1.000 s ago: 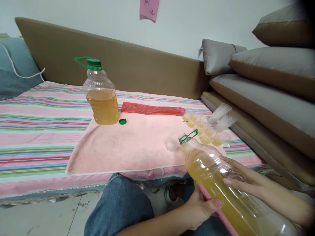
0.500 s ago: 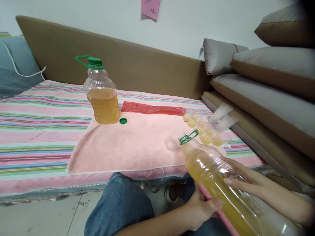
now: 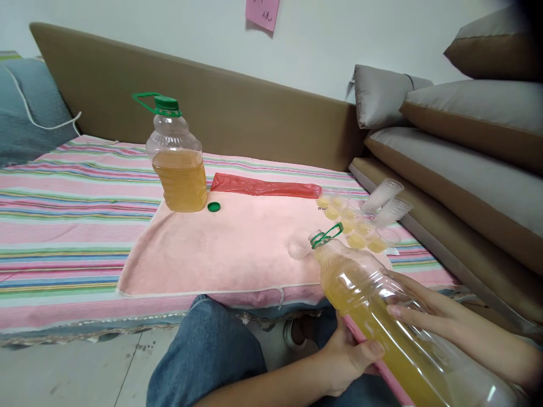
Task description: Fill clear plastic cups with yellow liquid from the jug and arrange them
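Tilted, uncapped clear bottle (image 3: 373, 311), part-filled

The liquid (image 3: 401, 350) is yellow, the towel (image 3: 246, 240) plain pink, the sheet (image 3: 72, 226) multicolour-striped.

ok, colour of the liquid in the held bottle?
Yellow. The liquid shows best in the head view, through the clear bottle.

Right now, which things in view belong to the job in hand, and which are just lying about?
Probably the job's: tilted bottle; clear cup by its mouth; cups of yellow liquid; loose green cap; standing bottle.

Seemingly lying about: cushions; white cord; red plastic.
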Action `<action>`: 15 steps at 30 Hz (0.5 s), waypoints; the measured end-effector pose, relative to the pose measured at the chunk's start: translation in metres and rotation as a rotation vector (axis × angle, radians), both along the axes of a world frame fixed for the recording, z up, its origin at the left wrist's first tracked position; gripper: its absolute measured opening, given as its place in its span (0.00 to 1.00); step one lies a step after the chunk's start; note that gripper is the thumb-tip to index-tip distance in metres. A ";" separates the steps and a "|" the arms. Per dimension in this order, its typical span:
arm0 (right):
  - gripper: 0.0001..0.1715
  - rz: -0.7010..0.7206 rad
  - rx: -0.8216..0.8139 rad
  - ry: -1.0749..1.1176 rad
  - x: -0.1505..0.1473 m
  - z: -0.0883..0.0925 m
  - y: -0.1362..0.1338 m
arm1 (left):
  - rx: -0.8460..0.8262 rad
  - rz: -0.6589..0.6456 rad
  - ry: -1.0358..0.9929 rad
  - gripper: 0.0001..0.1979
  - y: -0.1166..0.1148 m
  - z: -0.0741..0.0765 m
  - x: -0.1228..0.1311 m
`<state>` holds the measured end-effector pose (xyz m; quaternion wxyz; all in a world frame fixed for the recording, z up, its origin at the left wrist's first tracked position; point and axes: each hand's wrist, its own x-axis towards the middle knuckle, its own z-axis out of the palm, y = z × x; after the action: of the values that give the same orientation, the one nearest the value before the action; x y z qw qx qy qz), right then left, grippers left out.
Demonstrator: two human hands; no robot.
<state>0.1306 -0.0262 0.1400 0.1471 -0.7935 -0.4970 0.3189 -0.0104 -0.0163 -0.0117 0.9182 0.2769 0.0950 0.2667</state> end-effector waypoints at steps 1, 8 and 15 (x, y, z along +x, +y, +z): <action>0.54 0.002 -0.004 0.010 0.000 0.000 0.000 | -0.005 0.004 0.005 0.48 0.000 0.000 0.000; 0.56 0.006 -0.039 0.036 0.001 -0.001 0.000 | 0.009 0.014 -0.018 0.44 0.000 -0.001 0.002; 0.57 0.035 -0.033 0.003 0.004 -0.003 0.001 | 0.001 0.008 0.003 0.46 0.000 0.001 0.002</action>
<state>0.1345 -0.0252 0.1369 0.1294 -0.7865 -0.5051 0.3309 -0.0087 -0.0159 -0.0102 0.9169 0.2773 0.0975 0.2700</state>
